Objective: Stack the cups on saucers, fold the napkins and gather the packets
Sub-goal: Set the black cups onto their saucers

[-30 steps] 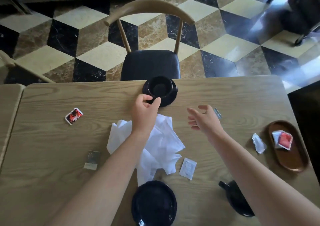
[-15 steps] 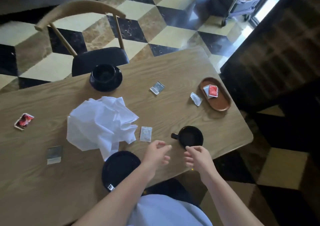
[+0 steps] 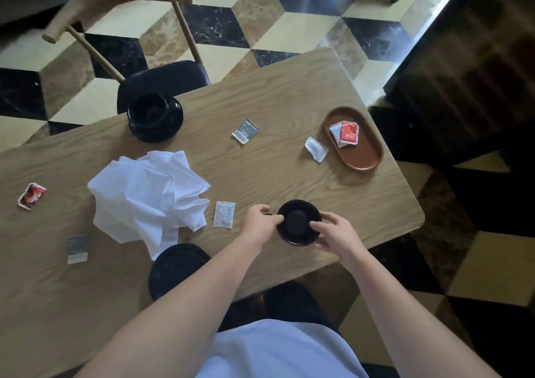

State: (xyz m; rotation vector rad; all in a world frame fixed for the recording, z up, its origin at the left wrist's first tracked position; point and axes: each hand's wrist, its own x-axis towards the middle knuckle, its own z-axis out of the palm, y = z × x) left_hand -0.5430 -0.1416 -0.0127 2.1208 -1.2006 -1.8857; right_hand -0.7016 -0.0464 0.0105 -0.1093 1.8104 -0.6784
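Head view | far cup (image 3: 150, 112) on saucer (image 3: 173, 123): done | left hand (image 3: 257, 227), right hand (image 3: 335, 234) grip second cup (image 3: 299, 222); empty saucer (image 3: 173, 267) waits | napkins (image 3: 147, 198) crumpled, packets (image 3: 224, 214) scattered

Counter (image 3: 275, 94) under my arms: pale wood, open grain, matt. Black cup (image 3: 299, 223) looks glazed, slight sheen; napkin (image 3: 147, 195) is crumpled white paper. Oval tray (image 3: 365, 160): smooth reddish-brown wood, satin.

The left forearm covered part of the empty saucer (image 3: 173, 264). Print on the packets (image 3: 223, 214) was too small to read.
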